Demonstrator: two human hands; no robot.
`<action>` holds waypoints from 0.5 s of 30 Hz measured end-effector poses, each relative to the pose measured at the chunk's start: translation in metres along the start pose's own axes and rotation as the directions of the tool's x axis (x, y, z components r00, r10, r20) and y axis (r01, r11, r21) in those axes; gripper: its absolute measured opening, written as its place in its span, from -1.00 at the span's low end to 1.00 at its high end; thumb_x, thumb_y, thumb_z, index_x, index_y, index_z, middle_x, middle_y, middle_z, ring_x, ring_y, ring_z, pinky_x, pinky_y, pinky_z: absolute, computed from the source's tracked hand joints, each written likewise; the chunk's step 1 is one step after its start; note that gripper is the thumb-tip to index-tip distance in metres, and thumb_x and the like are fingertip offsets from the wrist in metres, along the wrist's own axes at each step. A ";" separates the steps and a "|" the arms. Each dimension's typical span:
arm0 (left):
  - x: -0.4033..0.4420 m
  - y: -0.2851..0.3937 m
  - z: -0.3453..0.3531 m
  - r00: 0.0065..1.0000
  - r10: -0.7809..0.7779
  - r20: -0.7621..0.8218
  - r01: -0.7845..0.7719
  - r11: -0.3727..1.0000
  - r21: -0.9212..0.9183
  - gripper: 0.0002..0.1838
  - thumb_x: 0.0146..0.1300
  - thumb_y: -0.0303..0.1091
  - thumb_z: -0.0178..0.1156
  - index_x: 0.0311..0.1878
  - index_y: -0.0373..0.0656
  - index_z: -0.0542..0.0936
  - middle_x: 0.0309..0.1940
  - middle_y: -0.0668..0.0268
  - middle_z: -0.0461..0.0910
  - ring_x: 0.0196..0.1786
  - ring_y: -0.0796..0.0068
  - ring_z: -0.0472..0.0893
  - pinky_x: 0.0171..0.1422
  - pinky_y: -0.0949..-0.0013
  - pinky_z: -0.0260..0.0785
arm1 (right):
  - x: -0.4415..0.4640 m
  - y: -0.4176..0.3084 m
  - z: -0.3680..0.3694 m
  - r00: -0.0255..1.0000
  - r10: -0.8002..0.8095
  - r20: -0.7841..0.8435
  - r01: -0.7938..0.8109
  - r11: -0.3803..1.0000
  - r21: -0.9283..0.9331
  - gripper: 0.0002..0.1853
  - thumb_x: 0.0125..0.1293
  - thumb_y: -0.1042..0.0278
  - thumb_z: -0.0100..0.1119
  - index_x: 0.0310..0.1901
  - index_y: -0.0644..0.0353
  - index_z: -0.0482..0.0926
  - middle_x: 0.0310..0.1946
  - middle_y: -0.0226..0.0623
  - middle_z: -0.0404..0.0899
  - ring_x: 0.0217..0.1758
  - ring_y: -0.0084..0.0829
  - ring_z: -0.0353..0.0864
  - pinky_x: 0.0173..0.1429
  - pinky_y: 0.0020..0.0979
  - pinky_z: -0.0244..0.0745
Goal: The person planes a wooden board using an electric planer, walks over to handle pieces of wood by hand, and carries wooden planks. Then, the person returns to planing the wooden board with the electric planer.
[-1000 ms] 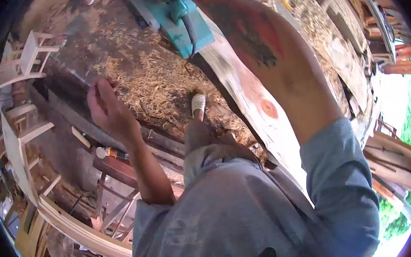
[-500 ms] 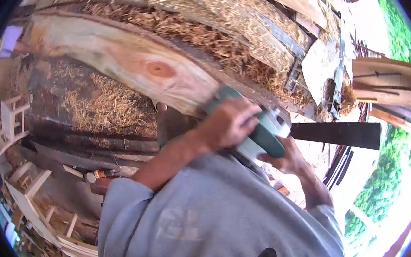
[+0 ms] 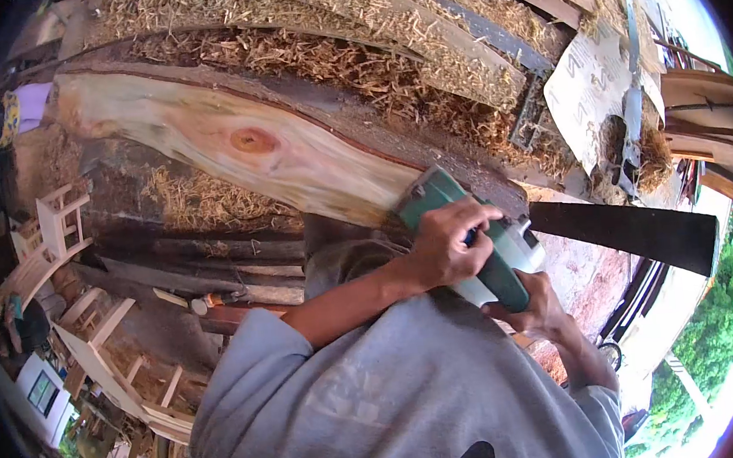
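A green electric hand planer (image 3: 432,193) rests at the near right end of a pale wooden plank (image 3: 203,125) with a dark reddish knot. My left hand (image 3: 456,241) is closed around the upper part of the planer, near its middle. At the end of the planer closest to my body, my right hand (image 3: 534,304) grips the green casing; some of its fingers are hidden beneath it. The plank stretches away to the upper left.
Curly wood shavings (image 3: 284,50) cover the boards beyond the plank. A dark flat board (image 3: 629,234) juts out at the right. A paper sheet with writing (image 3: 584,96) lies at upper right. Unfinished wooden frames (image 3: 106,366) stand at left, near a hammer-like tool (image 3: 205,305).
The view has shifted, and the planer with both hands on it appears slightly lower and further right. Both hands still hold it. The picture is sharper now.
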State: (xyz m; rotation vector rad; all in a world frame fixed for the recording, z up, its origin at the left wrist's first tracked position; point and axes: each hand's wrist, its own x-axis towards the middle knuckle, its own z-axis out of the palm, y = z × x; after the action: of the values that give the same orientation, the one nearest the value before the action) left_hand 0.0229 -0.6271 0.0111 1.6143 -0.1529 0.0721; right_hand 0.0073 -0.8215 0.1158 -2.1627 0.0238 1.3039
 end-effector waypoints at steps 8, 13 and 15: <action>0.035 -0.010 -0.096 0.991 -0.115 -0.072 0.109 0.991 -0.076 -0.63 -0.03 -0.63 0.21 -0.07 -0.25 0.66 -0.48 0.30 0.54 -0.44 0.54 0.54 -0.32 0.43 0.44 | 0.044 -0.106 0.033 0.998 0.021 0.054 -0.031 0.981 0.190 -0.48 0.13 0.12 0.53 -0.04 0.37 0.59 -0.30 -0.04 0.72 -0.23 -0.30 0.73 -0.11 -0.23 0.59; 0.052 -0.014 -0.169 0.990 -0.112 -0.083 0.109 0.993 -0.044 -0.63 -0.03 -0.64 0.21 -0.07 -0.21 0.67 -0.48 0.32 0.53 -0.45 0.58 0.51 -0.33 0.46 0.42 | 0.078 -0.178 0.037 0.993 0.024 0.112 -0.038 0.992 0.119 -0.47 0.11 0.10 0.56 -0.08 0.36 0.60 -0.35 -0.05 0.71 -0.29 -0.30 0.73 -0.15 -0.22 0.58; 0.059 -0.018 -0.197 0.986 -0.131 -0.099 0.123 0.989 -0.077 -0.63 -0.02 -0.64 0.20 -0.08 -0.21 0.67 -0.48 0.33 0.52 -0.45 0.60 0.50 -0.33 0.47 0.41 | 0.093 -0.201 0.044 0.994 -0.003 0.111 -0.012 0.991 0.130 -0.48 0.10 0.10 0.56 -0.09 0.37 0.60 -0.35 -0.04 0.71 -0.29 -0.30 0.73 -0.16 -0.22 0.58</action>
State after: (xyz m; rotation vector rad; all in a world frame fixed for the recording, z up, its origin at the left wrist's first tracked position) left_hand 0.0931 -0.4328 0.0120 1.5421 0.0277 0.0515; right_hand 0.0826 -0.6087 0.1238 -1.9796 0.0676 1.3839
